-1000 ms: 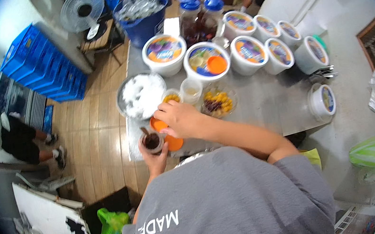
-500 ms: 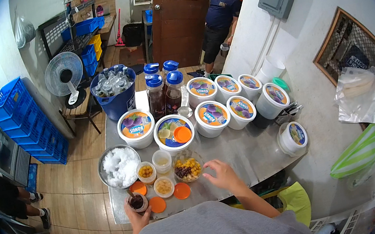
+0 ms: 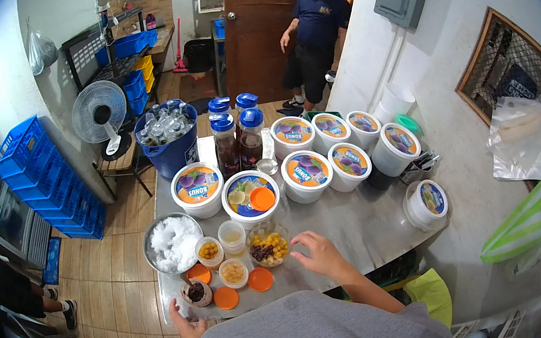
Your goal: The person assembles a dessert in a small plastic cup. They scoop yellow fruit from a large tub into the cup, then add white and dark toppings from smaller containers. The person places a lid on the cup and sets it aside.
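My left hand (image 3: 188,329) is at the table's near left corner, fingers apart and empty, just below a small clear jar of dark filling (image 3: 197,293) with a spoon handle leaning out. My right hand (image 3: 321,256) is open beside a clear bowl (image 3: 269,246) holding yellow pieces and dark beans; whether a fingertip touches its rim I cannot tell. Between them stand a jar of yellow balls (image 3: 209,251), a jar of pale cubes (image 3: 233,273) and a jar of pale contents (image 3: 232,235). Orange lids (image 3: 260,279) lie flat around these jars.
A metal bowl of shaved ice (image 3: 174,242) stands at the left edge. Several white tubs (image 3: 307,175), blue-lidded pitchers (image 3: 250,136) and a blue bucket of bottles (image 3: 169,144) line the back. A person (image 3: 319,20) stands by the door; another person's leg (image 3: 55,306) shows at left.
My left hand has let go of the dark-filled jar and drawn down and left. My right hand has barely moved. The person by the door has stepped further into view.
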A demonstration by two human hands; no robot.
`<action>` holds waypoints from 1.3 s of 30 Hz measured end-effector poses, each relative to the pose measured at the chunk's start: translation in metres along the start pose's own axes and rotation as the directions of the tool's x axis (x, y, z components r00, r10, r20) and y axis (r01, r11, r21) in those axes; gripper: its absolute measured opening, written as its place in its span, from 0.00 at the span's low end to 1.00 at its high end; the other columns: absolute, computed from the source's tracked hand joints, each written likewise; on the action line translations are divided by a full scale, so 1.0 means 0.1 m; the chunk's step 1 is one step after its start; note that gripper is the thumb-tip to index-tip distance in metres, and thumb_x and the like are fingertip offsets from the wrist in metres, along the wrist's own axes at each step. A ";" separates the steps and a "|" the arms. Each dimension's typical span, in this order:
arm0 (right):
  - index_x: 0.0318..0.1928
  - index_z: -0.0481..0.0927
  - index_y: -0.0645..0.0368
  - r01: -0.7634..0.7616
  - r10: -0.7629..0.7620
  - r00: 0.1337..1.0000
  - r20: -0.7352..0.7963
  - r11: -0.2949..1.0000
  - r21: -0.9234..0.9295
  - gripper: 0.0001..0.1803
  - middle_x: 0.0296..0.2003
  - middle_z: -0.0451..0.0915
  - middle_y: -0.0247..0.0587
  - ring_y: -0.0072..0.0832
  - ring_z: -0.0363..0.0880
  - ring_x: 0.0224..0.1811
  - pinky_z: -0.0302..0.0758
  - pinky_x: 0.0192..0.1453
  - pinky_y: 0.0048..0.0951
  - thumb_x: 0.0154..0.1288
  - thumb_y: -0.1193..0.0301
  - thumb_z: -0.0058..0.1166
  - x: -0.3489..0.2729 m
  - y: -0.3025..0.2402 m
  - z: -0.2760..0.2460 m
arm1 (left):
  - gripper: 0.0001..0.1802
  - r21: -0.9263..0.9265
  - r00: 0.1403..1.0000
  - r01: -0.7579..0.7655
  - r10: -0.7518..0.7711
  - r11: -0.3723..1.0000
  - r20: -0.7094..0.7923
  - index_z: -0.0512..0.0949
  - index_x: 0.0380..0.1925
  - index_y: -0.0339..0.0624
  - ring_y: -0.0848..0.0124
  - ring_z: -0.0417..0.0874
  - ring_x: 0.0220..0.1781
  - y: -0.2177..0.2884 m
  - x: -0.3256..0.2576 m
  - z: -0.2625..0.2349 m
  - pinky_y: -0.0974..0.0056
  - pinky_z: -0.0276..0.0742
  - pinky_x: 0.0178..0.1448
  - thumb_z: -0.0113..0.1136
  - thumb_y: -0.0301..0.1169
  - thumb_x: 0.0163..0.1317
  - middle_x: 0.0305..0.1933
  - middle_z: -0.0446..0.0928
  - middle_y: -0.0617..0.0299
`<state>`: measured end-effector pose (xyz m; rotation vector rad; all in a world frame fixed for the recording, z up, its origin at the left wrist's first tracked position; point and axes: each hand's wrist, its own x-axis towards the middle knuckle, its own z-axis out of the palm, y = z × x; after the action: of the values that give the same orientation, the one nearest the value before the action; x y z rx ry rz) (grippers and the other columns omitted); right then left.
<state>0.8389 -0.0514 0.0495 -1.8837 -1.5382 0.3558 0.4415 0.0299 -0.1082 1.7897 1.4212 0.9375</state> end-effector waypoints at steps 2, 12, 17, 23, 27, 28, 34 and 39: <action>0.45 0.78 0.54 0.008 -0.008 1.000 -0.008 1.000 0.013 0.14 0.46 0.80 0.42 0.44 0.80 0.48 0.77 0.50 0.41 0.59 0.66 0.62 0.01 0.05 -0.06 | 0.52 0.089 0.997 -0.011 0.017 0.996 -0.071 0.55 0.68 0.32 0.49 0.63 0.68 -0.16 -0.07 -0.23 0.53 0.55 0.74 0.64 0.21 0.38 0.67 0.60 0.43; 0.43 0.79 0.56 0.252 -0.250 0.967 -0.040 0.965 0.071 0.14 0.45 0.79 0.44 0.44 0.78 0.50 0.75 0.55 0.41 0.57 0.71 0.64 0.51 0.02 -0.01 | 0.46 0.394 0.559 0.567 0.013 0.723 -0.829 0.57 0.70 0.36 0.47 0.59 0.73 -0.82 -1.15 -1.90 0.49 0.55 0.75 0.68 0.29 0.50 0.70 0.62 0.42; 0.47 0.79 0.62 0.438 -0.437 0.897 -0.066 0.899 -0.010 0.16 0.42 0.81 0.44 0.33 0.81 0.44 0.78 0.50 0.32 0.57 0.78 0.60 0.70 -0.03 0.07 | 0.41 0.270 0.414 0.617 -0.013 0.740 -0.910 0.67 0.61 0.41 0.50 0.67 0.63 0.03 -1.26 -1.77 0.49 0.62 0.68 0.67 0.32 0.41 0.60 0.68 0.48; 0.50 0.80 0.61 0.594 -0.591 0.804 -0.065 0.800 0.077 0.13 0.42 0.82 0.52 0.41 0.82 0.43 0.80 0.48 0.33 0.67 0.72 0.59 1.09 -0.09 0.01 | 0.51 0.162 0.319 0.857 -0.257 0.489 -0.912 0.51 0.73 0.57 0.49 0.42 0.79 0.51 -1.81 -1.62 0.26 0.37 0.72 0.69 0.43 0.51 0.77 0.44 0.52; 0.46 0.81 0.65 0.645 -0.649 0.751 -0.124 0.761 -0.075 0.11 0.38 0.82 0.48 0.35 0.81 0.37 0.80 0.42 0.34 0.64 0.75 0.61 1.24 -0.26 0.05 | 0.47 0.328 0.333 0.854 0.061 0.405 -0.941 0.56 0.71 0.55 0.51 0.50 0.78 1.06 -2.38 -1.78 0.32 0.42 0.71 0.68 0.40 0.51 0.74 0.50 0.51; 0.46 0.81 0.65 0.664 -0.660 0.740 -0.130 0.747 -0.014 0.11 0.39 0.82 0.48 0.35 0.82 0.37 0.80 0.42 0.34 0.63 0.76 0.61 1.31 -0.26 0.11 | 0.46 0.337 0.327 0.866 0.092 0.369 -0.940 0.58 0.71 0.54 0.53 0.50 0.77 1.14 -2.46 -1.87 0.31 0.42 0.72 0.67 0.40 0.51 0.74 0.51 0.53; 0.47 0.80 0.65 0.689 -0.688 0.718 -0.107 0.679 0.252 0.15 0.42 0.81 0.49 0.38 0.83 0.41 0.81 0.46 0.35 0.58 0.80 0.61 1.35 -0.58 0.25 | 0.26 0.122 0.062 0.954 0.216 0.275 -0.974 0.71 0.58 0.42 0.51 0.78 0.57 1.44 -3.27 -3.19 0.50 0.74 0.60 0.61 0.30 0.57 0.60 0.74 0.50; 0.48 0.79 0.66 0.709 -0.700 0.704 -0.125 0.681 0.184 0.16 0.42 0.80 0.51 0.40 0.82 0.43 0.82 0.48 0.35 0.58 0.82 0.58 1.34 -0.60 0.20 | 0.16 -0.200 -0.173 0.971 -0.187 0.134 -0.967 0.80 0.47 0.40 0.48 0.83 0.47 1.01 -3.89 -3.95 0.47 0.78 0.54 0.55 0.36 0.63 0.46 0.81 0.44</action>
<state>0.8176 0.0866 0.1001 -0.9917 -1.9652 0.1106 0.0982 -0.3460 0.1331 -0.0254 3.4282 0.6269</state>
